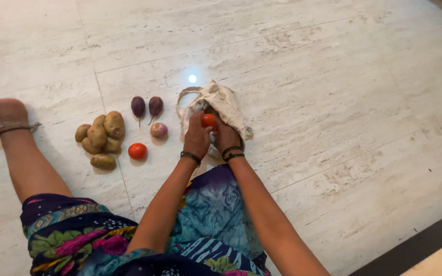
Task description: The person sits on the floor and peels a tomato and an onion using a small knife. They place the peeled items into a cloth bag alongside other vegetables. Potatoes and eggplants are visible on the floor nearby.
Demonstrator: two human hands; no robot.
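Observation:
A cream cloth bag point(224, 105) lies crumpled on the marble floor in front of me. My left hand point(197, 135) and my right hand point(226, 136) meet at its mouth, both touching a red tomato point(208, 120) between them. My right hand also presses on the bag's cloth. Left of the bag lie another red tomato point(137, 151), a small onion point(158, 130) and two dark purple brinjals point(146, 106). A pile of several potatoes point(101, 138) sits further left.
I sit on a pale marble floor point(308, 92) with my left leg point(19, 148) stretched out beside the potatoes. A bright light spot point(192, 78) reflects just beyond the bag. A dark strip point(415, 245) borders the floor at bottom right.

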